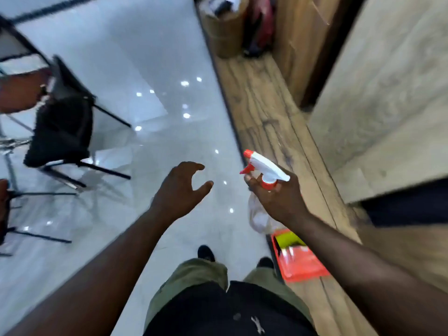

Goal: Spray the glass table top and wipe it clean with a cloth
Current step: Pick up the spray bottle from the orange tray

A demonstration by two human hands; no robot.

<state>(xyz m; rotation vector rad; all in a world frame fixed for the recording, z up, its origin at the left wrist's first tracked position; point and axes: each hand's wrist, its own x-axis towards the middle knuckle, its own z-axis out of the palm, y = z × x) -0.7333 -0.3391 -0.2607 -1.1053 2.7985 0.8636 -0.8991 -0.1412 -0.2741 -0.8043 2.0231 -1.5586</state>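
Single head-worn wide-angle view, aimed steeply down and forward. Near field: both bare forearms, olive trousers (194,275) and black shoes. Farther: glossy pale tiled floor (150,69), black metal-legged chair (60,127) at left. Edges bowed, motion-blurred.

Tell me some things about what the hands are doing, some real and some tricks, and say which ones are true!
1. The right hand holds a spray bottle. True.
2. The left hand holds a cloth. False: it is empty, with its fingers spread open.
3. The bottle's trigger is red. True.
4. The black chair stands on the person's right. False: it stands on the left, on the shiny white floor.
5. The bottle is lying on the floor. False: it is up in the right hand's grip.
6. A red tray sits by the person's right foot. True.
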